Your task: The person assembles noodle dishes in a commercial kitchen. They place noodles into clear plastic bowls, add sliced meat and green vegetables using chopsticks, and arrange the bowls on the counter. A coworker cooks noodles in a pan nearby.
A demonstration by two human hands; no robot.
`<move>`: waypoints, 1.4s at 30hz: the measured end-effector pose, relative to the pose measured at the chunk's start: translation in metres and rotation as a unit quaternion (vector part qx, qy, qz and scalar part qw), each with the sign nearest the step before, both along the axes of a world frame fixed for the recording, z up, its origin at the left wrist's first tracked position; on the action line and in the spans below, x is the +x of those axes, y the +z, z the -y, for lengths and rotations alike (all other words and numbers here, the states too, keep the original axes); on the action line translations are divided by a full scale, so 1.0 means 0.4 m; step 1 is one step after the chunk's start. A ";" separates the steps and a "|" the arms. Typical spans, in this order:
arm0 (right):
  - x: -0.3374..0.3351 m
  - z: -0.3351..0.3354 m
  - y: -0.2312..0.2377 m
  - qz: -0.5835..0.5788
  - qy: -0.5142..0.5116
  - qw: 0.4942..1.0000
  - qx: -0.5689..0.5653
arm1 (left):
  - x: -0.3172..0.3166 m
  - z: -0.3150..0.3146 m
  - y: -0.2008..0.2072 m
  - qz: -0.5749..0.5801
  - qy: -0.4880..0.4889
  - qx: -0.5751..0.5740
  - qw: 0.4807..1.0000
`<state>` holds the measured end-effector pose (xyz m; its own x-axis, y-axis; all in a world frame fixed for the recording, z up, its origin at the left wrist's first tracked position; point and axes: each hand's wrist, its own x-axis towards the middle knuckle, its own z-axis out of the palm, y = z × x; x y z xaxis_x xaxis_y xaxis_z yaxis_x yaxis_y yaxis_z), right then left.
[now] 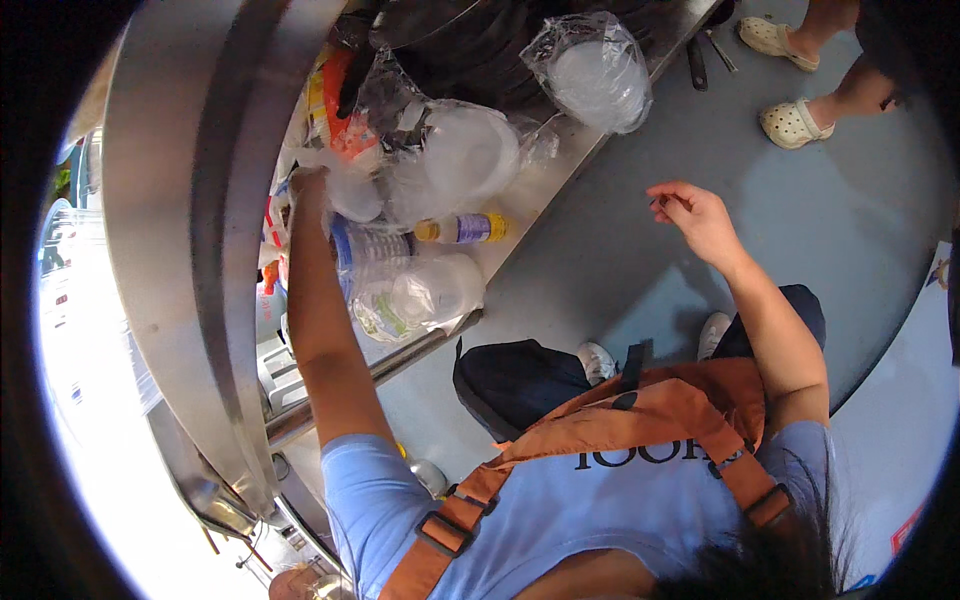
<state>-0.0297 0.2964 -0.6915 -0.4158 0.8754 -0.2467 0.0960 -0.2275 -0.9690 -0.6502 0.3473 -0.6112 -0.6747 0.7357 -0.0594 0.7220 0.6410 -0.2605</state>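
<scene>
My left arm stretches onto a metal shelf under the counter. There my left hand is beside a translucent round plastic piece; its fingers are hidden, so I cannot tell whether it grips anything. Close by lies a clear bag of round translucent plastic lids or containers. A bottle with a yellow cap lies on its side, near a stack of clear containers with blue. Out over the floor, my right hand hangs with loosely bent fingers apart, holding nothing visible.
The curved steel counter rises along my left. More bagged round plastic ware sits at the shelf's far end and near end, with black bags behind. Another person's feet in pale clogs stand at far right.
</scene>
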 end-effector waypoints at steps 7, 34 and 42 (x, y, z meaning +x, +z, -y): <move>-0.022 -0.004 0.001 0.013 0.027 1.000 -0.002 | 0.215 0.157 0.216 0.160 -0.126 0.387 0.899; 0.146 0.136 0.673 0.092 -0.170 0.976 0.103 | 1.262 0.417 0.493 0.818 0.101 0.300 0.481; 0.249 0.263 1.070 -0.024 -0.181 0.980 -0.075 | 1.280 0.467 0.891 0.846 0.085 0.216 0.481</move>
<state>0.0700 0.1914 -0.2636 -0.0991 0.9228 -0.3724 -0.0624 -0.3793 -0.9232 -0.1380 0.1606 -0.2548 0.0174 0.8686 -0.4952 -0.4050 0.4589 0.7908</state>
